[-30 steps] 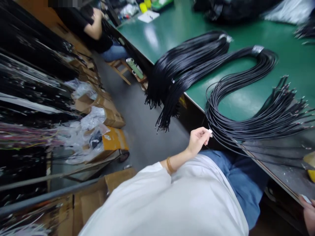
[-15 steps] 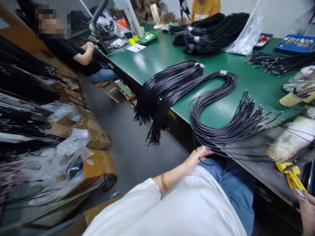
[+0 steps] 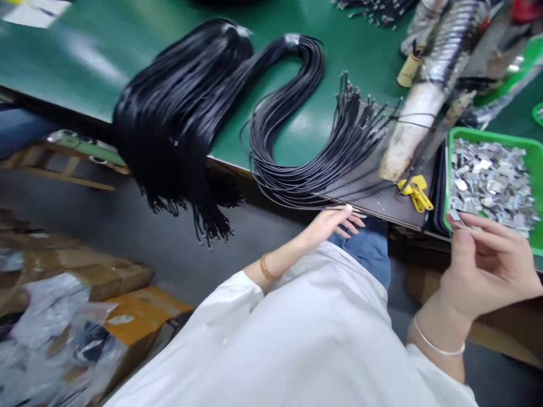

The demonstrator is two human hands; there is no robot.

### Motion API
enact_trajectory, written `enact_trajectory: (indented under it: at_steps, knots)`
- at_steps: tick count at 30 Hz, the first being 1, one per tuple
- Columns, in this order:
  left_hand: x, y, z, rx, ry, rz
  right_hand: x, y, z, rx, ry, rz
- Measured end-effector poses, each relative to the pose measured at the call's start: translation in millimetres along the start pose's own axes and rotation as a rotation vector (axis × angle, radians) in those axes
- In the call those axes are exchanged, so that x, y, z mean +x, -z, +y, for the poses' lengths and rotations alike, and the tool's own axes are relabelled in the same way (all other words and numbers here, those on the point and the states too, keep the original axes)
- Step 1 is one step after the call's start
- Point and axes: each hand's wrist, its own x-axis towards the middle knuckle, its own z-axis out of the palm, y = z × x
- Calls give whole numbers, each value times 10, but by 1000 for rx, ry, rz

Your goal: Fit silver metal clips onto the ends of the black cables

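Note:
My left hand (image 3: 333, 223) is at the table's front edge with its fingers stretched and apart, just below the loose curve of a bundle of thin black cables (image 3: 292, 175). Small metal tips show on the cable ends. Over the near edge of a green tray (image 3: 450, 164), thumb and fingers of my right hand (image 3: 487, 271) pinch a small flat metal piece (image 3: 455, 216). Similar shiny metal pieces (image 3: 492, 175) fill that tray. Left of the tray lies a yellow-handled tool (image 3: 416, 193).
A thicker bundle of black cables (image 3: 182, 90) hangs over the edge of the green table (image 3: 97, 56). A whitish roll-like machine part (image 3: 409, 130) slants across the right side. Cardboard boxes (image 3: 139, 311) and plastic bags (image 3: 55, 305) lie at lower left.
The view has swung right and down, bringing the green tray into sight. My right hand has come further into view and now pinches a metal piece. My left hand's fingers are more spread.

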Motion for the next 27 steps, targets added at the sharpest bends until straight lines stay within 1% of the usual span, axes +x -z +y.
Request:
enact_trajectory:
  at_steps: [2, 4, 8, 10, 13, 15, 18, 22, 27]
  knots:
    - [-2, 18, 124, -19, 52, 1, 16, -1, -12, 37, 22, 29]
    - [-32, 46, 230, -13, 76, 23, 16, 8, -7, 55, 14, 10]
    - [-115, 119, 407, -77, 46, 89, -3, 17, 28, 39, -10, 2]
    - [-148, 126, 449, -146, 36, 58, -5, 8, 45, 47, -5, 4]
    - [-187, 68, 408, -221, 109, -65, 4, -10, 52, 57, -6, -15]
    - [-217, 0, 344, -276, 144, -112, 10, -21, 46, 60, -1, -39]
    - [-266, -90, 289, -332, 140, -118, 3, -35, 33, 65, 13, -92]
    - [-311, -137, 311, -348, 140, -166, -32, -54, 26, 99, -86, -215]
    - [-314, -139, 277, -366, 125, -218, -45, -93, 4, 242, -147, -276]
